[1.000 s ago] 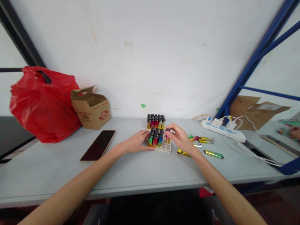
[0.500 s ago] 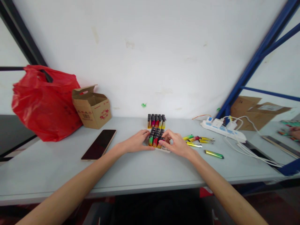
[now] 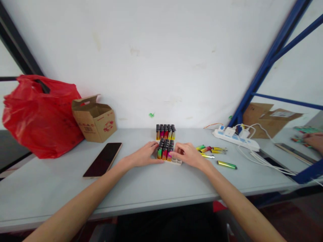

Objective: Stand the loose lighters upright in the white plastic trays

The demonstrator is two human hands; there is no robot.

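Upright lighters [image 3: 164,153] with black tops and bright metallic bodies fill the left part of a pale tray [image 3: 177,162]; pockets at its right front hold nothing. My left hand [image 3: 145,154] braces the tray's left side, thumb along the front edge and fingers around the corner. My right hand [image 3: 188,154] has curled fingers at the right of the block, its thumb against a pink-and-yellow lighter [image 3: 169,156] in the front row. Part of that grip is hidden. Behind stands a second upright block of lighters [image 3: 165,133]. Loose lighters [image 3: 207,150] lie right of my right hand.
A single green-yellow lighter [image 3: 227,164] lies farther right, before a white power strip [image 3: 236,140] with cables. At left are a phone [image 3: 103,160], an open cardboard box [image 3: 97,121] and a red bag [image 3: 45,117]. Another person's hand [image 3: 314,139] shows at far right.
The view has shifted slightly. The lighter at my right thumb now stands straighter in the front row, and my right index finger has drawn back a little. My left hand stays at the tray.
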